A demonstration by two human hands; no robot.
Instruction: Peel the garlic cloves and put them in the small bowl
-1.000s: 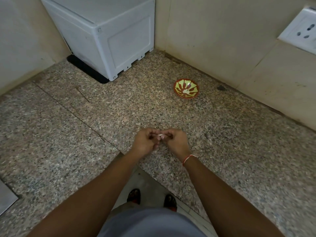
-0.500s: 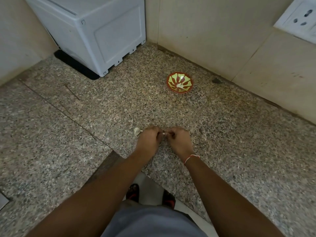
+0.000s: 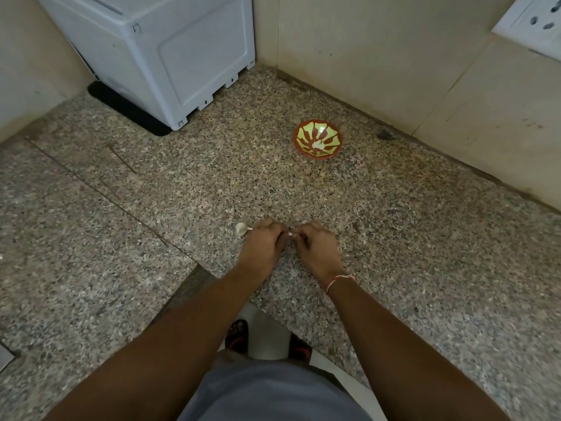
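My left hand (image 3: 263,243) and my right hand (image 3: 317,247) meet over the granite counter, fingers curled, both pinching a small white garlic clove (image 3: 290,234) that is mostly hidden between the fingertips. Another pale garlic piece (image 3: 241,228) lies on the counter just left of my left hand. The small bowl (image 3: 317,139), red-brown with a yellow-green pattern, stands farther back to the right near the wall, with something pale in its middle.
A white plastic appliance (image 3: 170,53) on a black mat fills the back left corner. Tiled walls close off the back and right, with a socket plate (image 3: 534,24) at the top right. The counter edge runs below my wrists, with my feet visible beneath.
The view has shifted, so the bowl and the appliance sit higher up and farther off. The loose garlic piece has come into sight left of my hands. Both hands still hold the clove.
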